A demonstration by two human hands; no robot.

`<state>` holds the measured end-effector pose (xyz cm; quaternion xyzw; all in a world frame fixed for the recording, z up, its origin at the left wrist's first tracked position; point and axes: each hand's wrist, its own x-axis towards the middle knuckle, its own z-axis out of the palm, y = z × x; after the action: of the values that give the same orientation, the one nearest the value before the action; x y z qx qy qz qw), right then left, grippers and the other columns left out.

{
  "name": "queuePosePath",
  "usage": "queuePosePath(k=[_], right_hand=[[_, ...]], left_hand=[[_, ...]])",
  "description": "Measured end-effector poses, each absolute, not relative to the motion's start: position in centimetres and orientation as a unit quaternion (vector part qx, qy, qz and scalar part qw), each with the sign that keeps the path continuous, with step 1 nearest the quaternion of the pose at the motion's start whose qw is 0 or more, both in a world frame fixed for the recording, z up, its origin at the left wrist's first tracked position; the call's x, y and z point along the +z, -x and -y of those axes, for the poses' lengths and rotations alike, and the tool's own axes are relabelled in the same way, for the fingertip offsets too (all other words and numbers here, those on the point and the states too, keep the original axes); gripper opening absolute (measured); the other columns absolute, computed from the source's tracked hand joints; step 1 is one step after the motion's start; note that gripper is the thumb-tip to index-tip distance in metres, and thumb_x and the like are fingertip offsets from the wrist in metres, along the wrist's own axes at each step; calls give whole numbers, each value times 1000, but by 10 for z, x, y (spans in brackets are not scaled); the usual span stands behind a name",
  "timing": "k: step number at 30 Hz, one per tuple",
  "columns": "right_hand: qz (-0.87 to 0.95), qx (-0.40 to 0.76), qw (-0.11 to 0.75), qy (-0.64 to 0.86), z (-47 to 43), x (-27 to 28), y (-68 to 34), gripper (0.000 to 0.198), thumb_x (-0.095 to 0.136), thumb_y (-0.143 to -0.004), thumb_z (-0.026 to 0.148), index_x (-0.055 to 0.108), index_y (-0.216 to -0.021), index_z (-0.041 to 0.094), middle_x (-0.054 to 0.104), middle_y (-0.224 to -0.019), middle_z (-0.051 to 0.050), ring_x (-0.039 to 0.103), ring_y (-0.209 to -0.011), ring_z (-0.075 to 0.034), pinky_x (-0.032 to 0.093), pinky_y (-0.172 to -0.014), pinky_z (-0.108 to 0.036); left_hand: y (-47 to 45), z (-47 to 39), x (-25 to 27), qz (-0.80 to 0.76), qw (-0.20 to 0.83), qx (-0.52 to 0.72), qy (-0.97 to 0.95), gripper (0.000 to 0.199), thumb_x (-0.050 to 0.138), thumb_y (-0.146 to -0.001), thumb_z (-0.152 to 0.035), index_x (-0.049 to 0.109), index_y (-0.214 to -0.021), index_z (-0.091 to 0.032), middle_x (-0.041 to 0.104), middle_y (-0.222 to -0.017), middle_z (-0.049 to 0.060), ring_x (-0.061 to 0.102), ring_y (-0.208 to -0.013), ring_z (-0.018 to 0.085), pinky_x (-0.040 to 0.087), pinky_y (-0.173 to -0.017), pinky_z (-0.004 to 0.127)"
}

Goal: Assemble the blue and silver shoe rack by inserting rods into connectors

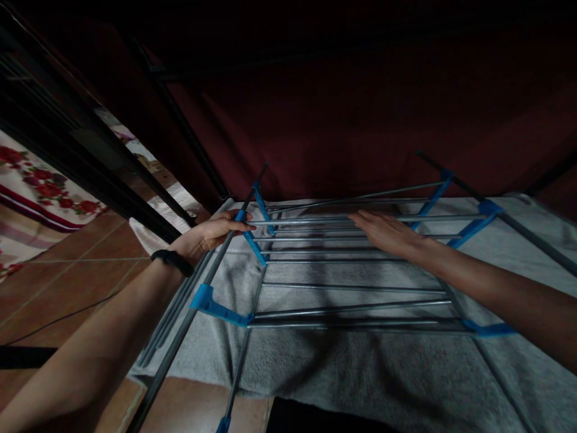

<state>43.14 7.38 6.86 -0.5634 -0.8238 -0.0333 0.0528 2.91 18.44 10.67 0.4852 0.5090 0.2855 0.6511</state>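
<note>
Drying rack (356, 287) right before us in the head view, its grey bars (315, 286) and blue brackets (225, 310) spread over a grey cloth (406, 367)! Our left hand (220, 230), a black band (172, 260) at its wrist, wraps the rack's side tube (219, 263) by a blue joint (241, 215). Our right hand (381, 231), fingers together, lies at the rack's upper crossbar (306, 221); we can't tell whether they curl round it. Behind the rack, a dark red panel (360, 132); beyond its left side, floral fabric (49, 187) and brown tiles (101, 240).
</note>
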Motion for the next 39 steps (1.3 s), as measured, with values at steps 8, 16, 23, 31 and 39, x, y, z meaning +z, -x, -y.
queuePosePath(k=[8, 16, 23, 31, 39], right_hand=[[816, -54, 63, 572, -70, 69, -428, 51, 34, -92, 8, 55, -137, 17, 65, -127, -15, 64, -111, -27, 49, -94, -39], [812, -42, 85, 576, -76, 59, -435, 57, 34, -91, 7, 51, -144, 20, 62, -135, -14, 61, -120, -26, 47, -102, -40], [812, -33, 94, 575, -74, 57, -437, 59, 35, -89, 6, 50, -146, 18, 61, -138, -15, 61, -121, -26, 47, -102, -41], [816, -66, 97, 565, -74, 49, -439, 46, 32, -100, 16, 53, -141, 14, 61, -135, -17, 60, -122, -27, 45, -104, -44], [818, -61, 97, 564, -73, 53, -436, 41, 35, -103, 23, 55, -137, 14, 64, -127, -16, 62, -116, -27, 46, -100, -42]], left_hand=[[-40, -190, 86, -499, 637, 421, -411, 13, 67, -89, -30, 67, -89, -17, 70, -74, 4, 69, -60, 18, 60, -56, 28], [-43, -199, 76, -531, 579, 445, -429, 12, 67, -87, -26, 64, -92, -17, 71, -80, 3, 69, -60, 17, 58, -57, 28], [-47, -200, 78, -539, 569, 438, -440, 17, 72, -85, -30, 64, -91, -15, 70, -80, 3, 67, -59, 15, 59, -61, 28], [-49, -198, 75, -533, 571, 445, -437, 14, 71, -87, -28, 66, -86, -15, 68, -75, 2, 65, -62, 13, 60, -67, 25], [-53, -196, 78, -530, 571, 440, -447, 15, 69, -88, -29, 64, -84, -14, 68, -73, 3, 65, -58, 14, 59, -62, 26]])
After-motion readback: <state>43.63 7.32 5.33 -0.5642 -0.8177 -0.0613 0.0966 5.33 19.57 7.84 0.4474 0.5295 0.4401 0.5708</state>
